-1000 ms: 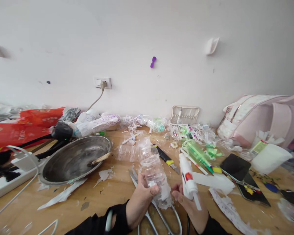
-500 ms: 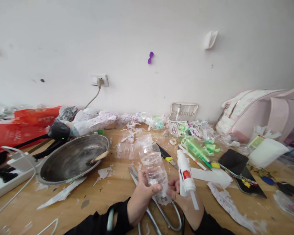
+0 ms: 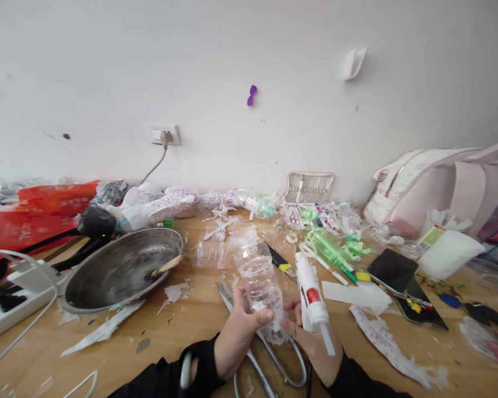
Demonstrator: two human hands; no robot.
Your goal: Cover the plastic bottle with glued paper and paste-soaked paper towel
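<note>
A clear ribbed plastic bottle piece (image 3: 260, 275) lies tilted between my hands, its near end ragged. My left hand (image 3: 238, 331) is wrapped round its left side, the thumb on top. My right hand (image 3: 315, 340) touches the near right end with thumb and fingertips; a white glue gun (image 3: 309, 290) with a glue stick out of its rear rests over that hand, its handle partly hidden. Under the bottle piece and my hands lie large metal scissors (image 3: 255, 362). A black and yellow utility knife (image 3: 279, 258) lies just behind the glue gun.
A metal basin (image 3: 122, 276) with a wooden-handled brush (image 3: 166, 266) stands at the left, beside a power strip (image 3: 8, 312). Plastic scraps, green bottle pieces (image 3: 327, 249) and pens litter the back. Phones (image 3: 393, 270), a white cup (image 3: 450, 254) and a pink bag (image 3: 423, 190) are right.
The view has shifted slightly. Both hands keep their hold, and the glue gun has moved very little with my right hand.
</note>
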